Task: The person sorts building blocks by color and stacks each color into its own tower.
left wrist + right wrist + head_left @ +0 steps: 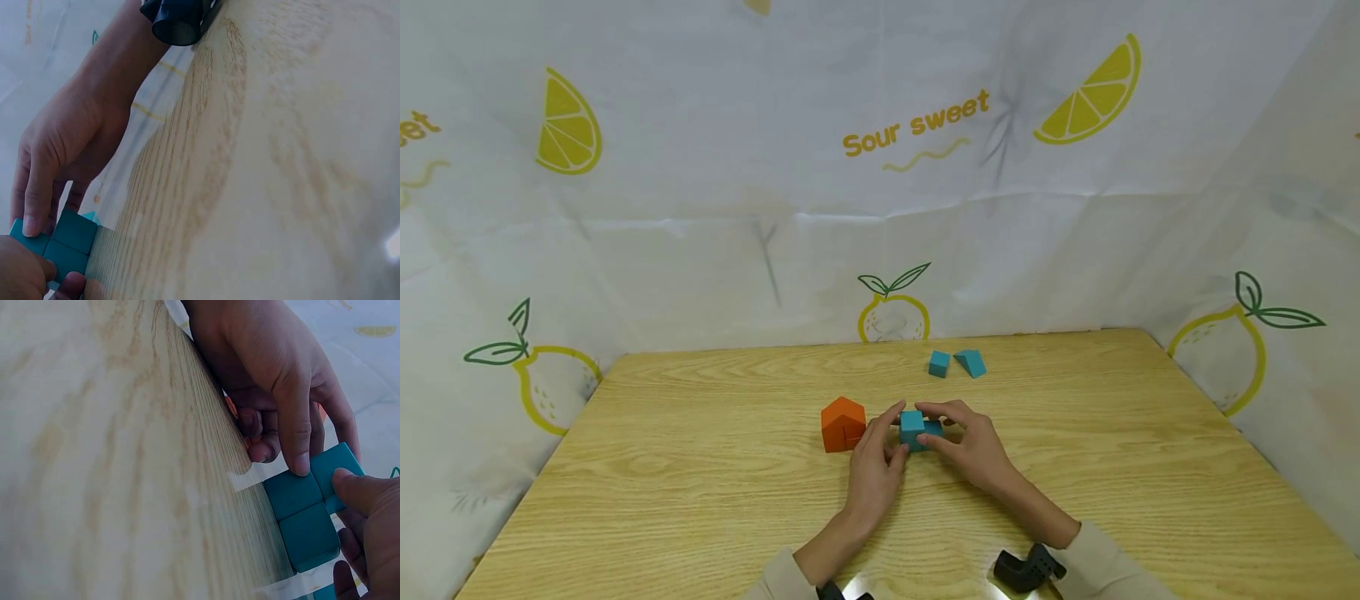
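Two teal cubes sit side by side on the wooden table, and a third teal cube [912, 422] is on top at the left. My right hand [976, 440] pinches this upper cube, its thumb on the near face and its index finger reaching behind. My left hand [876, 473] holds the lower left cube [292, 494] from its left side, with the thumb against its near face. Beside it stands the lower right cube [309, 539], in contact with it. The far faces of the cubes are hidden.
Just left of my left hand stands an orange house-shaped block group [842, 425]. Farther back lie another teal cube [939, 364] and a teal triangular block [972, 362]. A lemon-print curtain [737, 275] hangs behind the table [700, 500].
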`<state>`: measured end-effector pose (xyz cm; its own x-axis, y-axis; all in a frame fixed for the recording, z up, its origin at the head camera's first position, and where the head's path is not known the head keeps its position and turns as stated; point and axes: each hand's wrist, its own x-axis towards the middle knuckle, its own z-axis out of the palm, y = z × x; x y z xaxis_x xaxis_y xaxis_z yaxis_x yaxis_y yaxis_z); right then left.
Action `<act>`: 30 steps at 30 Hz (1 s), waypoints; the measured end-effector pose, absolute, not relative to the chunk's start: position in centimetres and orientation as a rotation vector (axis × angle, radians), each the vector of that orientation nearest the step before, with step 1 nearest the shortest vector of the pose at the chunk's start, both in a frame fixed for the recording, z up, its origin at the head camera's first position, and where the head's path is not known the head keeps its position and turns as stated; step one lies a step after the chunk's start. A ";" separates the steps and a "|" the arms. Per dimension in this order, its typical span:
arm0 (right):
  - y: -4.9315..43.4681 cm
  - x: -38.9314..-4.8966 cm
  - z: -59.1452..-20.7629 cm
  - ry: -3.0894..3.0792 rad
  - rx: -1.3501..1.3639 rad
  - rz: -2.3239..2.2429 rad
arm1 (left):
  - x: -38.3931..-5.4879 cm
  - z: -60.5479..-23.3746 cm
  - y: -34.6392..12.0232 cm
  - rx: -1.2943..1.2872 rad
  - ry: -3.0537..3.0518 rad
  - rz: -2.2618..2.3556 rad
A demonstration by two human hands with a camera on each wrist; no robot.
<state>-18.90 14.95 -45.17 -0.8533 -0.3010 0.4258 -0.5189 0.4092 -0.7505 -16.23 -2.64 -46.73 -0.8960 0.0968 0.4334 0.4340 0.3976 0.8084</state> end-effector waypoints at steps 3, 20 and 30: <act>15.1 -19.0 -45.4 -2.449 0.731 1.393 | -16.2 -46.7 -2.6 -0.458 -2.344 -1.502; 15.0 -18.9 -45.2 -2.464 0.721 1.377 | -16.3 -46.7 -2.6 -0.415 -2.344 -1.540; 15.0 -19.0 -45.3 -2.448 0.732 1.359 | -16.3 -46.8 -2.6 -0.418 -2.355 -1.527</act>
<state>-19.00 14.99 -45.26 -0.8437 -0.3062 0.4409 -0.5361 0.4399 -0.7205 -16.32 -2.59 -46.77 -0.9117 0.0777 0.4035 0.4001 0.3917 0.8286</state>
